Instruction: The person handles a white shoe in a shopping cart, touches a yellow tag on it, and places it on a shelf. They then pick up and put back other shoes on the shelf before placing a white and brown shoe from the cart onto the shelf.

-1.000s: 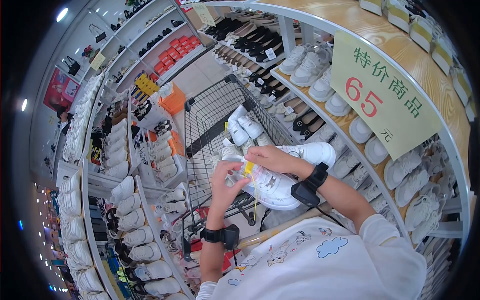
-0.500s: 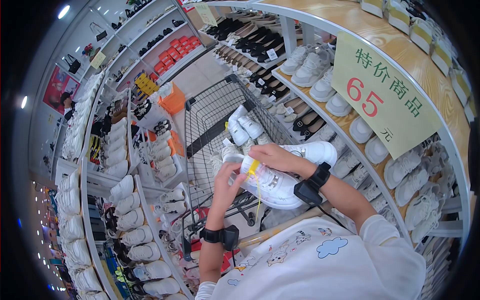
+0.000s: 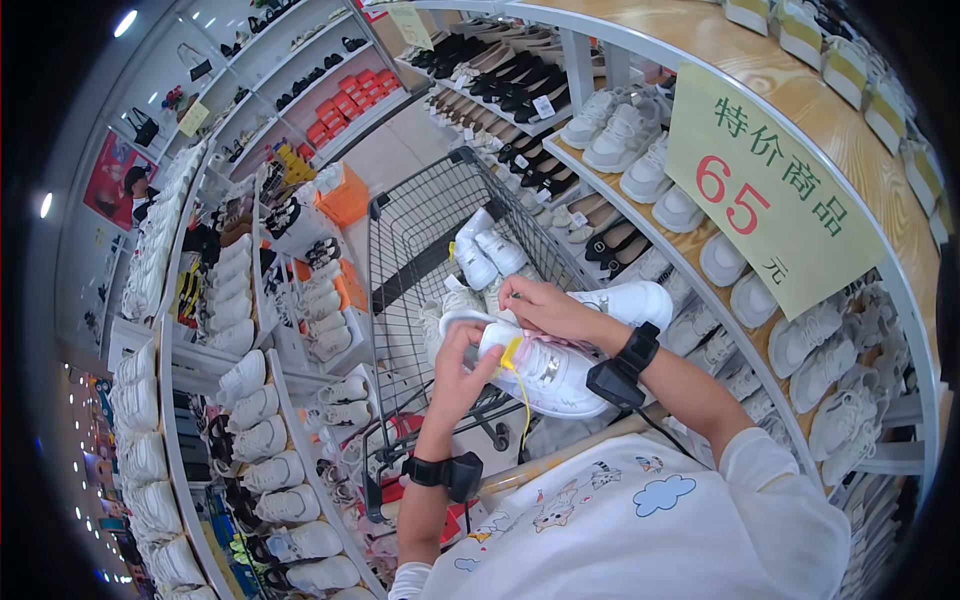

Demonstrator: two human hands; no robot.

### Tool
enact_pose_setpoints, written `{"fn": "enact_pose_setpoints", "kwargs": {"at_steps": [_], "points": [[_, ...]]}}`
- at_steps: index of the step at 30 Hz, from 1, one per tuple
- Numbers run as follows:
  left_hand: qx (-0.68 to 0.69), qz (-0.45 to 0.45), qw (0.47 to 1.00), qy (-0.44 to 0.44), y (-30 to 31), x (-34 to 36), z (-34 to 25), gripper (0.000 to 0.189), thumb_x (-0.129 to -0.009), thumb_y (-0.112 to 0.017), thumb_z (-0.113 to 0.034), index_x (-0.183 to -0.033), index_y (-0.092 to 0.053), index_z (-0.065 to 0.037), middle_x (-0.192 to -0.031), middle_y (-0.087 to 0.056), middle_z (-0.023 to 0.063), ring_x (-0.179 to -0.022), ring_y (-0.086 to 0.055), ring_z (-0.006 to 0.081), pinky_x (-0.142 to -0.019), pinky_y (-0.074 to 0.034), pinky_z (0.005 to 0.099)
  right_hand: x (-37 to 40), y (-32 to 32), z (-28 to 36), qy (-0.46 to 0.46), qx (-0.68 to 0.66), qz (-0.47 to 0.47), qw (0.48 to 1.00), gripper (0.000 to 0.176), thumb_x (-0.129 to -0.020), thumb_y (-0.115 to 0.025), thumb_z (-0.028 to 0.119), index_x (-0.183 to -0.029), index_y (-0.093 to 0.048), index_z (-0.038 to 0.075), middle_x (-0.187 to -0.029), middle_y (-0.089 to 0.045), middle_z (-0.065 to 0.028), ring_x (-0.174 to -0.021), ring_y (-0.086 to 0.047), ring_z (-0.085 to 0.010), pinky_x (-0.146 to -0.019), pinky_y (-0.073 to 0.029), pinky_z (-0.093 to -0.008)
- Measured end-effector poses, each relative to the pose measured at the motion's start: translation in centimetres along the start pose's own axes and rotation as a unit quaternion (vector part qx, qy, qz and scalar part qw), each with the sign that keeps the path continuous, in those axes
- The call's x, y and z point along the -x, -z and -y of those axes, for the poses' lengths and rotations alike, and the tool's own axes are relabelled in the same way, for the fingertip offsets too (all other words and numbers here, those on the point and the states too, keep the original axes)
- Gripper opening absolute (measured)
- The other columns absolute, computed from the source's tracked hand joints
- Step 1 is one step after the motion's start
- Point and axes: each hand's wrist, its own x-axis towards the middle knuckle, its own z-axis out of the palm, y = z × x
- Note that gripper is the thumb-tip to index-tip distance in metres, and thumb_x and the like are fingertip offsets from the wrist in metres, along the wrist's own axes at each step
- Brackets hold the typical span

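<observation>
A white sneaker (image 3: 560, 375) with a silver buckle-like piece on its laces is held over the near end of the shopping cart (image 3: 400, 215). My left hand (image 3: 462, 372) grips it at the collar and tongue, thumb beside a yellow tag (image 3: 512, 352) whose yellow cord hangs down. Just above the shoe's opening is my right hand (image 3: 550, 308), fingers curled and pinched together; what they hold, if anything, I cannot make out. A second white sneaker (image 3: 640, 303) shows beyond my right wrist. Inside the cart lie several white shoes (image 3: 488, 258).
A curved shelf (image 3: 655, 225) of white sneakers runs along the right, bearing a yellow price sign (image 3: 765, 195). Racks of white shoes (image 3: 290, 500) line the left. Black flats (image 3: 520, 85) stand ahead, with orange boxes (image 3: 345, 100) farther back. A person (image 3: 137, 190) is far left.
My right hand has come off the tongue and yellow tag and moved slightly up, its fingers curling in. My left hand keeps hold of the sneaker, whose opening now shows more.
</observation>
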Motion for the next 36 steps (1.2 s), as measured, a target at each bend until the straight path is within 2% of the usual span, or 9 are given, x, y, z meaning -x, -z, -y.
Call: {"fn": "enact_pose_setpoints", "kwargs": {"at_steps": [7,14,20,22,23,25,29,30,36], "points": [[0.032,0.027,0.999,0.019,0.1,0.0,-0.9,0.015,-0.080,-0.064,-0.008,-0.084,-0.051,-0.001,-0.102,-0.059,0.0106,-0.092,-0.056,0.0207,-0.082,-0.042,0.0289,-1.0,-0.1,-2.5,0.137,0.122,-0.070,0.981,0.022,-0.074,-0.052,-0.008,-0.093,-0.051,0.004,-0.080,-0.054,-0.0080,-0.076,-0.055,-0.0177,-0.068,-0.045,-0.0298],[-0.018,-0.001,0.998,-0.058,-0.1,0.2,-1.0,0.016,-0.081,-0.064,-0.010,-0.083,-0.051,-0.002,-0.088,-0.055,0.0093,-0.084,-0.054,0.0204,-0.076,-0.042,0.0276,-1.1,0.4,-5.1,0.094,0.266,-0.061,0.957,0.031,-0.064,-0.052,-0.013,-0.090,-0.056,0.003,-0.088,-0.057,-0.0133,-0.086,-0.057,-0.0275,-0.076,-0.046,-0.0355],[-0.001,0.018,1.000,-0.011,0.1,0.6,-0.7,0.017,-0.082,-0.063,-0.012,-0.081,-0.049,-0.002,-0.077,-0.046,0.0060,-0.072,-0.046,0.0165,-0.068,-0.039,0.0259,-1.4,0.4,-2.8,0.002,0.347,-0.024,0.938,0.028,-0.065,-0.053,-0.009,-0.090,-0.059,0.003,-0.091,-0.060,-0.0181,-0.092,-0.058,-0.0305,-0.078,-0.045,-0.0381],[0.032,0.009,0.999,-0.016,0.2,0.6,-0.1,0.017,-0.082,-0.063,-0.013,-0.082,-0.050,-0.002,-0.077,-0.046,0.0043,-0.071,-0.045,0.0143,-0.067,-0.038,0.0251,-1.9,0.9,-0.7,-0.202,0.324,0.083,0.920,0.025,-0.070,-0.051,-0.006,-0.092,-0.060,0.002,-0.092,-0.063,-0.0185,-0.093,-0.060,-0.0298,-0.077,-0.047,-0.0391],[0.032,0.007,0.999,-0.018,0.2,0.6,0.7,0.017,-0.082,-0.063,-0.013,-0.082,-0.050,-0.002,-0.077,-0.046,0.0043,-0.071,-0.045,0.0143,-0.067,-0.038,0.0251,-2.2,1.1,-0.6,-0.202,0.326,0.083,0.920,0.025,-0.070,-0.051,-0.006,-0.092,-0.060,0.002,-0.092,-0.063,-0.0185,-0.093,-0.060,-0.0298,-0.077,-0.047,-0.0391],[0.123,-0.005,0.992,0.004,0.6,0.8,2.3,0.016,-0.083,-0.063,-0.013,-0.083,-0.051,-0.002,-0.078,-0.047,0.0034,-0.072,-0.045,0.0131,-0.067,-0.038,0.0250,-3.2,1.8,-1.4,-0.102,0.462,0.222,0.852,0.028,-0.072,-0.052,-0.003,-0.098,-0.061,0.002,-0.096,-0.065,-0.0164,-0.095,-0.062,-0.0281,-0.076,-0.048,-0.0388],[0.116,0.002,0.993,-0.005,3.0,0.6,3.2,0.015,-0.081,-0.064,-0.010,-0.084,-0.052,-0.002,-0.082,-0.049,0.0034,-0.077,-0.046,0.0132,-0.068,-0.038,0.0248,-8.4,5.1,-4.3,-0.069,0.392,0.449,0.800,0.054,-0.067,-0.055,0.002,-0.120,-0.058,0.011,-0.111,-0.063,-0.0131,-0.104,-0.058,-0.0286,-0.083,-0.048,-0.0376],[0.113,0.000,0.994,-0.006,3.8,0.5,2.7,0.015,-0.081,-0.064,-0.010,-0.084,-0.052,-0.002,-0.082,-0.049,0.0034,-0.077,-0.046,0.0132,-0.068,-0.038,0.0248,-9.0,4.8,-4.1,-0.066,0.394,0.450,0.799,0.054,-0.067,-0.055,0.002,-0.120,-0.058,0.011,-0.111,-0.063,-0.0131,-0.104,-0.058,-0.0286,-0.083,-0.048,-0.0376],[-0.042,0.034,0.996,-0.065,9.3,-1.7,0.6,0.023,-0.076,-0.068,-0.007,-0.086,-0.049,0.001,-0.085,-0.050,0.0085,-0.078,-0.049,0.0204,-0.070,-0.040,0.0278,-11.5,1.1,-3.3,-0.152,0.628,0.527,0.552,0.059,-0.070,-0.072,0.024,-0.126,-0.054,0.024,-0.116,-0.060,-0.0063,-0.104,-0.058,-0.0272,-0.084,-0.047,-0.0398]]}}
